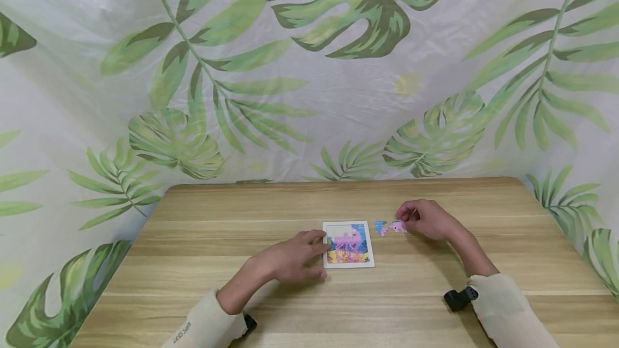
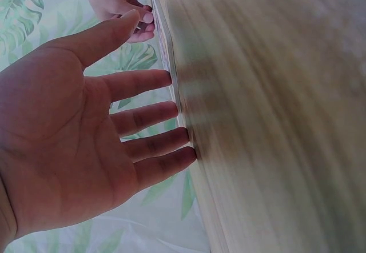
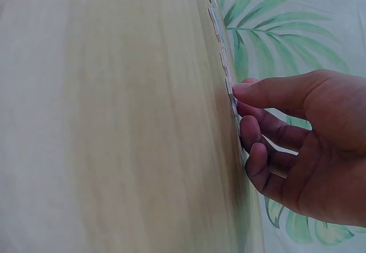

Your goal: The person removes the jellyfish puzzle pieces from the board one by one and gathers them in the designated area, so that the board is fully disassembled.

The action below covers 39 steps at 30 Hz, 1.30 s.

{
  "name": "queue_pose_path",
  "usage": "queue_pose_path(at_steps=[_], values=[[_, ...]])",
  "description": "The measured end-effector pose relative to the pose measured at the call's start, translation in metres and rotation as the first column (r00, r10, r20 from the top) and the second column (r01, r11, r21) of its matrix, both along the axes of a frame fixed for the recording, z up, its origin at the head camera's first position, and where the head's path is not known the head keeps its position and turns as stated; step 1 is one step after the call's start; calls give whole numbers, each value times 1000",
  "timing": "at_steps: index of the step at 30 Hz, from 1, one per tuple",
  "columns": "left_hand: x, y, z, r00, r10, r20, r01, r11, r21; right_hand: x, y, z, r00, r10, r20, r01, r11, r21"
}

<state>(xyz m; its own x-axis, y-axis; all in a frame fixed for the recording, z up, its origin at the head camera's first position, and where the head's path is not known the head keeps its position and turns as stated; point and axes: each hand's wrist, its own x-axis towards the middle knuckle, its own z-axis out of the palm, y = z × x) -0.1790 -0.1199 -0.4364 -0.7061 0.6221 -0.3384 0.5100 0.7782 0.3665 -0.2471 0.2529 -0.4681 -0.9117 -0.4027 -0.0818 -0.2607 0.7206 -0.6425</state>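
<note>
A square jigsaw puzzle [image 1: 349, 246] in a white frame lies on the table, its picture a pink sea creature over yellow and blue. Pale backing shows at its upper left. My left hand [image 1: 300, 256] rests at the frame's left edge, fingers spread and nearly straight, as the left wrist view also shows. To the right of the frame lie loose puzzle pieces: a blue and pink one [image 1: 381, 227] and a pink one with an eye [image 1: 398, 226]. At the pink piece, my right hand [image 1: 427, 220] pinches its edge between thumb and index finger; the other fingers curl.
The wooden table [image 1: 232, 208] reaches back to a leaf-printed cloth [image 1: 338, 95] hanging behind it. A black wrist device [image 1: 460, 298] sits at the right sleeve, and another [image 1: 249, 325] at the left.
</note>
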Motion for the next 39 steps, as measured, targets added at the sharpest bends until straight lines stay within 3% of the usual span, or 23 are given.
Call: queue_pose_path(at_steps=[19, 39], values=[[-3, 0, 0, 1000, -15, -3, 15, 1000, 0, 1, -8, 3, 1000, 24, -3, -24, 999, -30], [-2, 0, -1, 1000, -3, 4, 3, 1000, 2, -3, -64, 10, 991, 137, 4, -137, 988, -70]])
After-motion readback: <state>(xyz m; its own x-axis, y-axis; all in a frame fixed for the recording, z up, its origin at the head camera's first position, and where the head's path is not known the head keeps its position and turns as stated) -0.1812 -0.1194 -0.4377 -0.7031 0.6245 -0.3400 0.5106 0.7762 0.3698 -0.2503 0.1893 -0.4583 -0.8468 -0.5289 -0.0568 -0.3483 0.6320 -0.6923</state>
